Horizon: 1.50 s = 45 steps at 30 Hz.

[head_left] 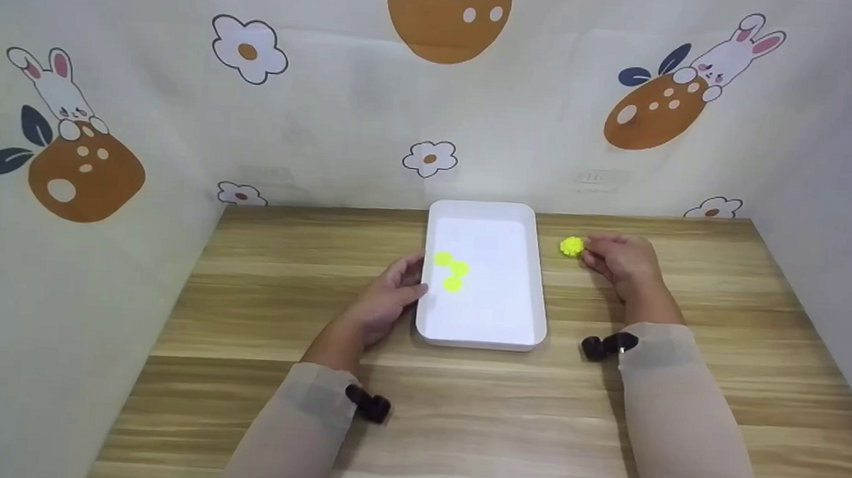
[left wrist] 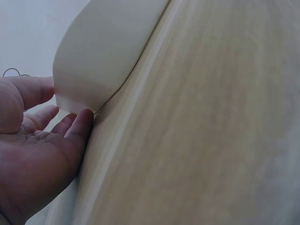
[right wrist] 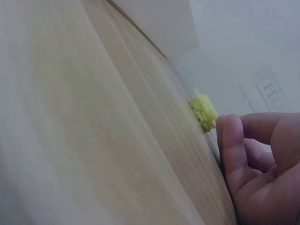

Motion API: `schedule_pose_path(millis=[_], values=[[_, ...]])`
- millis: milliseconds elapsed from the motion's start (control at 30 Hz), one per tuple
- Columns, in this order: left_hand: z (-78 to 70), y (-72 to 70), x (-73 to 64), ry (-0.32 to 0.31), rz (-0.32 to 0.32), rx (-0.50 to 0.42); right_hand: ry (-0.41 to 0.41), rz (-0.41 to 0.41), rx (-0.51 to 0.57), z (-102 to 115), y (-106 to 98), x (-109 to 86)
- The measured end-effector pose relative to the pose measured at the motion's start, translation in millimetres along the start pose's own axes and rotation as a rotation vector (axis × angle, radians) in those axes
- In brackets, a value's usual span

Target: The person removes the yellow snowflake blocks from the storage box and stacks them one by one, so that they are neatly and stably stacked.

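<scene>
Nearest: two pale sleeves [head_left: 300,433] over the wood-grain desk [head_left: 472,437], a black wrist device [head_left: 369,404] at each cuff. The left hand [head_left: 388,293] holds the left edge of the white tray [head_left: 501,297], thumb at the rim, fingers bent against its outer side. Inside, near that hand, lie three yellow discs [head_left: 458,269].

Farther out, the right hand [head_left: 625,260] appears to pinch one knobbly yellow piece [head_left: 571,246] by its right edge with the fingertips; cannot tell whether it is lifted.

Key relation: the piece sits just beside the tray's right long side, toward the far end; the tray's long axis runs away from the person. The right hand is nearer the piece; the tray lies leftward.

Beyond stands the patterned wall [head_left: 328,135].
</scene>
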State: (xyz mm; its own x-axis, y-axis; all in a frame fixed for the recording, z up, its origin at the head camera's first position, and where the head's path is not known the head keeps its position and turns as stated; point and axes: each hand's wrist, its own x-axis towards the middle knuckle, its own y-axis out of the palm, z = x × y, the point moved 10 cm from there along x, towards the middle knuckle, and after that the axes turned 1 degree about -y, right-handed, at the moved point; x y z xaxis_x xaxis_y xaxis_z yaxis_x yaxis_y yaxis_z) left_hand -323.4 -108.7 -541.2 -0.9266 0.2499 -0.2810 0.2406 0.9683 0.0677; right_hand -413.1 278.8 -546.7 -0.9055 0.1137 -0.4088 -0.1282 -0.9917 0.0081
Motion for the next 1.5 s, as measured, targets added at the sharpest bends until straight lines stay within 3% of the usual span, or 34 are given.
schedule_pose_path(millis=[600, 833, 1033, 1233, 1500], values=[[2.0, 0.0, 0.7, -0.015, -0.002, 0.005, -0.001, -0.015, -0.010, 1, -1, -2.7], [1.7, 0.0, 0.4, -0.009, -0.003, 0.003, -0.019, 0.011, 0.064, 9, 1, -7.2], [2.3, -0.2, 1.0, 0.007, 0.006, -0.006, -0.084, 0.124, 0.142, 32, 22, -22.9], [1.8, -0.9, 1.8, 0.003, 0.000, -0.008, -0.129, 0.205, 0.095, 50, 51, -41.1], [-1.2, -0.1, 0.0, -0.014, -0.007, -0.004, -0.246, 0.311, -0.009, 69, 97, -62.0]])
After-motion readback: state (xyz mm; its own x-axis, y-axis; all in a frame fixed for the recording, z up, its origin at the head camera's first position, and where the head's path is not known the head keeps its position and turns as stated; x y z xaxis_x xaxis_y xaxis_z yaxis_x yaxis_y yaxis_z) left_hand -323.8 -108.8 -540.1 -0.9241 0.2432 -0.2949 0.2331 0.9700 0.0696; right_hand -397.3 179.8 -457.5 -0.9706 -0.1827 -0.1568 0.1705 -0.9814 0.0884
